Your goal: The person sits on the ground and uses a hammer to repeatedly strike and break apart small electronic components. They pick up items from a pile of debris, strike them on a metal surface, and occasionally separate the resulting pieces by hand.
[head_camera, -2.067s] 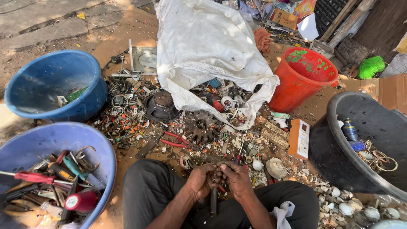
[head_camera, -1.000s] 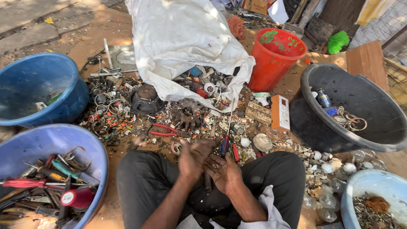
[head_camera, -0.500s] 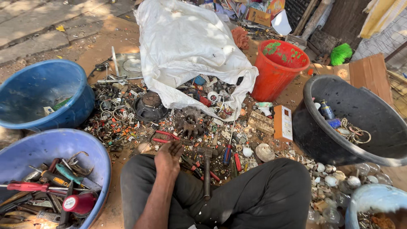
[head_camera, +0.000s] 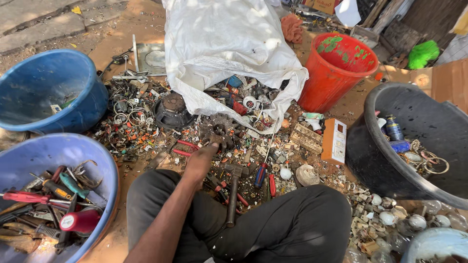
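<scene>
My left hand (head_camera: 201,159) stretches forward from my lap into a heap of small metal scrap (head_camera: 146,129) on the ground. Its fingertips rest by a dark metal piece (head_camera: 220,141), right beside red-handled pliers (head_camera: 187,146). Whether the fingers grip anything is hidden in the clutter. A hammer (head_camera: 233,192) lies between my crossed legs, and a screwdriver with a red and blue handle (head_camera: 261,173) lies just to its right. My right hand is out of sight.
A white sack (head_camera: 219,44) spills scrap ahead. Two blue tubs sit at left, the near one (head_camera: 105,160) holding tools, the far one (head_camera: 92,83) almost bare. A red bucket (head_camera: 331,78) and a black tub (head_camera: 370,146) stand at right, with bulbs (head_camera: 390,216) on the ground.
Both hands were together over my lap on a small part. The left hand has since reached forward into the scrap, and the right hand has dropped out of view.
</scene>
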